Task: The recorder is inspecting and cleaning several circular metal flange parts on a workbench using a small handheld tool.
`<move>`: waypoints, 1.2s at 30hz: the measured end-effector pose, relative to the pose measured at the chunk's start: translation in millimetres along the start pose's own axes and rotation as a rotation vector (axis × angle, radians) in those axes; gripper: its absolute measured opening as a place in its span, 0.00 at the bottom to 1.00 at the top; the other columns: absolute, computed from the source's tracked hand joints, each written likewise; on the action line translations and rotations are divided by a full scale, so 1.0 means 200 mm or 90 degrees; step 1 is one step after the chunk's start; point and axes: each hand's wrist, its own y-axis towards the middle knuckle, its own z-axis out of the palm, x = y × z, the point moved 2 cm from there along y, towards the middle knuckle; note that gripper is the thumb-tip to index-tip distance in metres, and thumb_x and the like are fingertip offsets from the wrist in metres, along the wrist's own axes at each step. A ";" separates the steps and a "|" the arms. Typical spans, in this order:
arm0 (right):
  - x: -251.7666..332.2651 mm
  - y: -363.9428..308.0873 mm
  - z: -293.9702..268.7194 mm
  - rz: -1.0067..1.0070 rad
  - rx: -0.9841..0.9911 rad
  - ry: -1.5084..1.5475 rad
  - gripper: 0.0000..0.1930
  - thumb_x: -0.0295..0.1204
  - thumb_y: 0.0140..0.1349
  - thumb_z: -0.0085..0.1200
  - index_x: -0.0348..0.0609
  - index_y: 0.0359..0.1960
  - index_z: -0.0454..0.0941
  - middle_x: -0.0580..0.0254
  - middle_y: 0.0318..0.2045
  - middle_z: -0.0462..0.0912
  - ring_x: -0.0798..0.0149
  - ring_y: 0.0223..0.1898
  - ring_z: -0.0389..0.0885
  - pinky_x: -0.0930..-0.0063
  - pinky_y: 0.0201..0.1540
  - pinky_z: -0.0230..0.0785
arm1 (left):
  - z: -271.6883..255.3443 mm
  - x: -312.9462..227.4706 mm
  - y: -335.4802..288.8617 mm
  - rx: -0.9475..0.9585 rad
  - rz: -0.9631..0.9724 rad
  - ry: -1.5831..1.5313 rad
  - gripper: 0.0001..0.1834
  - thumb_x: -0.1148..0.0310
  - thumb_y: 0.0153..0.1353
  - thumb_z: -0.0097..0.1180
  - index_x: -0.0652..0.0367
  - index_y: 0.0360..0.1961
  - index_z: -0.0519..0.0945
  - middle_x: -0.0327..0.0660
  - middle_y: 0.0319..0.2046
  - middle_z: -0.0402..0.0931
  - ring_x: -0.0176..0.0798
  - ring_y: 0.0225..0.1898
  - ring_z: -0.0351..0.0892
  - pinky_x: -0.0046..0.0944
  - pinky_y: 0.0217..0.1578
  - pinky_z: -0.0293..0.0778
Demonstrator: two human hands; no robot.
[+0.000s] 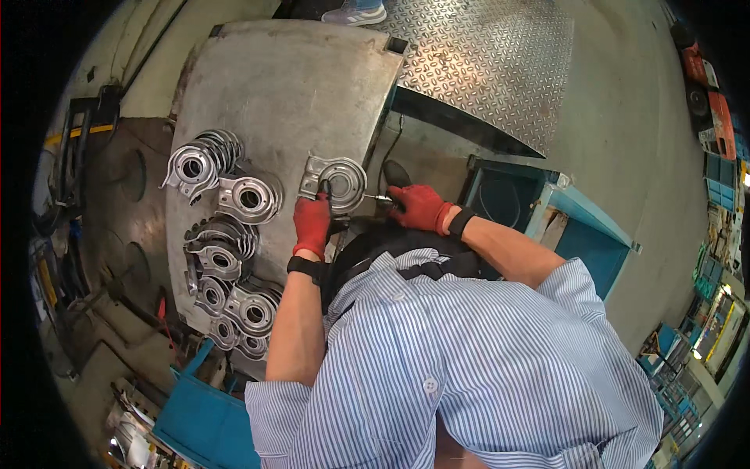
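Note:
A round stamped metal bracket (341,186) with a raised rim and a flat tab lies at the right edge of the steel table. My left hand (313,223), in a red glove with dark fingertips, holds it by the near side, one finger reaching onto its face. In my right hand (420,208), gloved the same way, is a slim tool with a shiny metal tip (381,198). The tip points left at the bracket's rim; I cannot tell if they touch. The glove hides most of the tool's body.
Stacks of similar brackets (221,260) stand along the left of the steel table (273,86). A dark hose (395,143) hangs off its right side. A tread-plate platform (484,62) lies beyond, with a person's shoe (355,15) nearby. Blue metal cabinets (587,248) flank me.

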 end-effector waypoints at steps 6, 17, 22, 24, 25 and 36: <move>0.03 0.02 0.00 -0.010 -0.049 -0.002 0.21 0.39 0.53 0.54 0.40 0.46 0.70 0.44 0.32 0.79 0.43 0.35 0.77 0.54 0.38 0.68 | 0.01 0.04 0.03 0.008 -0.016 0.035 0.19 0.58 0.55 0.53 0.68 0.35 0.77 0.61 0.37 0.75 0.63 0.43 0.73 0.52 0.41 0.68; 0.02 0.01 -0.01 -0.045 -0.057 -0.020 0.20 0.40 0.53 0.54 0.42 0.43 0.71 0.46 0.29 0.78 0.44 0.34 0.77 0.54 0.36 0.68 | -0.01 0.00 0.00 -0.032 0.035 0.000 0.20 0.59 0.56 0.54 0.71 0.33 0.77 0.63 0.32 0.76 0.63 0.39 0.75 0.52 0.36 0.69; 0.00 0.01 0.01 -0.036 -0.073 -0.008 0.19 0.42 0.54 0.53 0.42 0.42 0.72 0.46 0.30 0.79 0.44 0.34 0.77 0.54 0.36 0.68 | 0.00 0.00 0.01 0.027 -0.038 -0.001 0.18 0.59 0.55 0.53 0.66 0.34 0.78 0.61 0.36 0.76 0.62 0.43 0.74 0.51 0.40 0.69; 0.03 0.02 0.00 -0.028 -0.033 0.004 0.19 0.42 0.55 0.53 0.41 0.43 0.72 0.45 0.30 0.79 0.43 0.35 0.77 0.54 0.37 0.68 | -0.01 0.01 0.01 0.041 -0.028 -0.017 0.18 0.59 0.55 0.53 0.67 0.34 0.78 0.61 0.36 0.76 0.62 0.43 0.74 0.51 0.40 0.69; 0.02 0.01 0.01 -0.028 -0.034 0.016 0.19 0.42 0.55 0.52 0.41 0.43 0.72 0.45 0.30 0.79 0.43 0.35 0.76 0.54 0.37 0.68 | -0.01 0.02 0.01 0.017 -0.012 -0.024 0.19 0.58 0.55 0.54 0.69 0.32 0.78 0.62 0.33 0.76 0.62 0.40 0.75 0.51 0.37 0.69; 0.03 0.02 0.05 0.008 -0.032 0.033 0.22 0.41 0.56 0.53 0.40 0.47 0.70 0.43 0.34 0.78 0.43 0.38 0.76 0.53 0.41 0.67 | -0.04 -0.04 0.00 0.037 0.024 0.004 0.18 0.60 0.56 0.52 0.68 0.34 0.78 0.60 0.32 0.76 0.63 0.39 0.74 0.51 0.36 0.68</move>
